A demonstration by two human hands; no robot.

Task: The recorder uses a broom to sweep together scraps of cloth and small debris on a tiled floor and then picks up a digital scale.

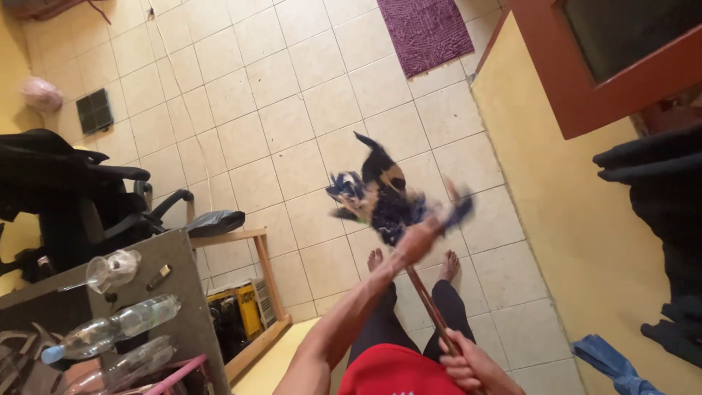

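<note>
Gripping: left hand (418, 241) closed round the upper shaft of a mop (428, 300), just under its rag head (384, 201)
Right hand: (468, 362) wrapped round the lower end of the brown stick, near the red shorts (387, 373)
Mop position: stick slanting up from the lap, head in the air above the bare feet (376, 257) and the tiled floor (292, 110)
Handling: stick looks stiff and light; the dark blue rag strips look soft and floppy, blurred, so two hands apart on the shaft seems the surest hold
Left side: grey table (183, 292) with clear plastic bottles (110, 329), black chair (66, 197) beyond
Far end: purple mat (424, 29)
Right: yellow wall (570, 219)
</note>
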